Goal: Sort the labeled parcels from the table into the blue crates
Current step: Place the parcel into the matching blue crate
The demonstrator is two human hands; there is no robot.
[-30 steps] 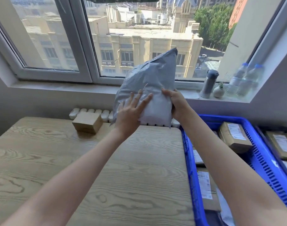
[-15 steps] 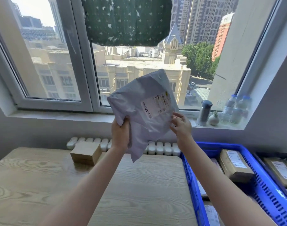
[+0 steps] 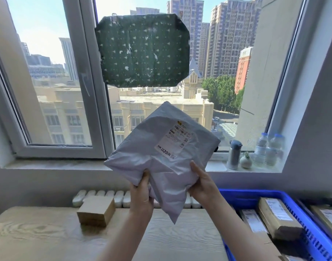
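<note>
Grey parcel point(image 3: 161, 153): left hand point(image 3: 141, 196), right hand point(image 3: 202, 185) grip bottom.

We face a sunlit window point(image 3: 54, 87) with a green cloth point(image 3: 142, 51); below, a grey sill point(image 3: 67, 164), radiator point(image 3: 104, 197) and wooden worktop point(image 3: 39, 238).

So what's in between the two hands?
The grey labeled parcel: the left hand and the right hand grip its lower part, seen in the head view.
</note>
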